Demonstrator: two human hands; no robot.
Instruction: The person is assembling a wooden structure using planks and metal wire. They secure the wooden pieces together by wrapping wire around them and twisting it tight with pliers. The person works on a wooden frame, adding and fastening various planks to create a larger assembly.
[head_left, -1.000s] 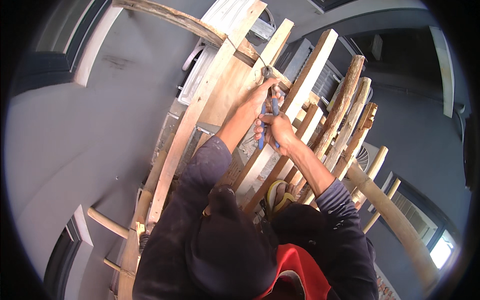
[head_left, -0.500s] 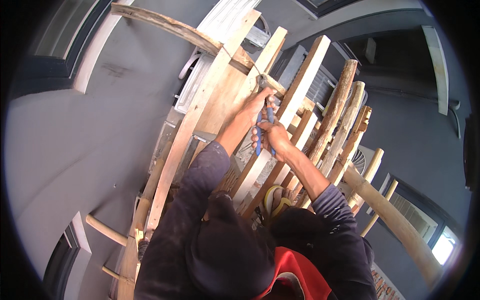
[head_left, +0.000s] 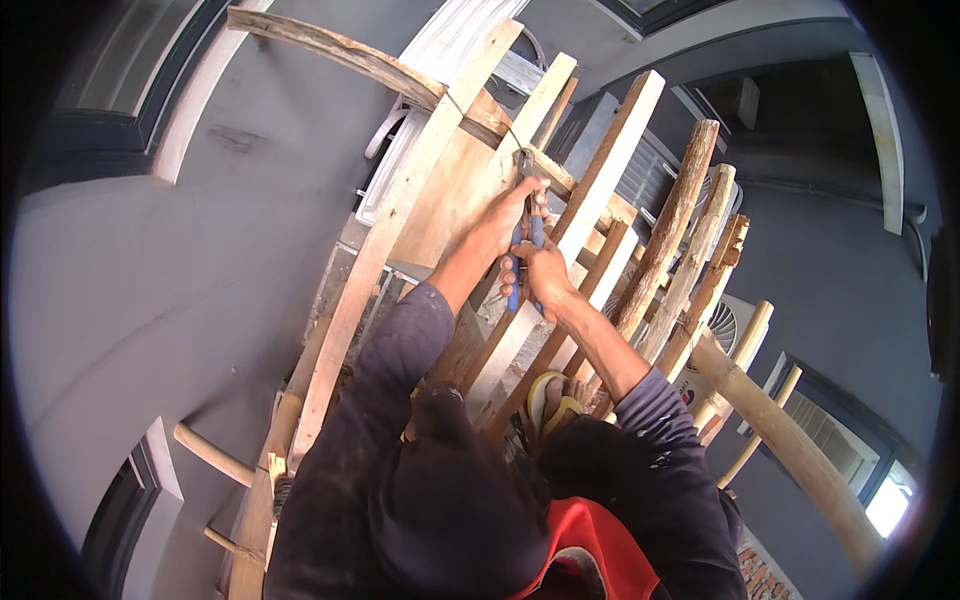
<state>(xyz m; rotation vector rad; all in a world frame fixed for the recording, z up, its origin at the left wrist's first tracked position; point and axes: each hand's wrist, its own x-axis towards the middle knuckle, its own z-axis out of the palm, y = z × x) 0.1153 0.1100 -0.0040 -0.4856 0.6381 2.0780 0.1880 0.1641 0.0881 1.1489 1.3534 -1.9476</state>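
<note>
A pair of blue-handled pincers (head_left: 515,288) is held in both hands, with its dark metal head up against a wooden post near the crosspiece. My left hand (head_left: 512,208) is wrapped round the upper part, just below the head. Lower down, my right hand (head_left: 545,270) grips the two blue handles, its fingers curled across them. Thin dark wire (head_left: 482,118) runs over the wooden crosspiece (head_left: 375,65) and the posts toward the pincers' head. The jaws are too small to show what lies between them.
Upright timbers and round poles (head_left: 665,235) stand close on the right. A long plank (head_left: 385,235) rises on the left, near a grey wall (head_left: 270,250). White outdoor units (head_left: 390,165) sit behind the timbers. My sandalled foot (head_left: 548,400) rests below the hands among the wood.
The pincers' handles have come slightly closer together as my right hand squeezes. Both hands stay at the same spot on the tool, and the view has shifted a little.
</note>
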